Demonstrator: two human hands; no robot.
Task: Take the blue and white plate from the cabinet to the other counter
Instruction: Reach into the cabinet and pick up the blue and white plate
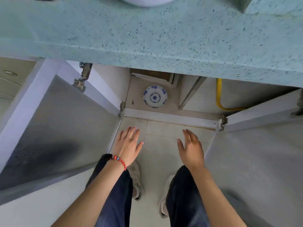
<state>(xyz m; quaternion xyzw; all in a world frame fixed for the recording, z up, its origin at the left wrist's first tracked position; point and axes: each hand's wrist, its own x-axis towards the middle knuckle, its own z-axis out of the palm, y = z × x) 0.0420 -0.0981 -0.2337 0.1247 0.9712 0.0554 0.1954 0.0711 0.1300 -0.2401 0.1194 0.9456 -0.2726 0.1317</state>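
The blue and white plate (155, 96) lies flat on the floor of the open cabinet (170, 115) under the counter. My left hand (128, 145), with a red bead bracelet on its wrist, hovers in front of the cabinet sill, fingers spread and empty. Level with it to the right, my right hand (191, 147) is also empty with its fingers apart. Both hands are below the plate in the view and apart from it, over the tiled floor.
The speckled green countertop (147, 35) overhangs the cabinet. The left door (54, 128) and the right door (255, 154) stand swung wide. A yellow hose (219, 97) runs inside at the right. A white dish (147, 0) sits at the counter's far edge. My legs and shoes are below.
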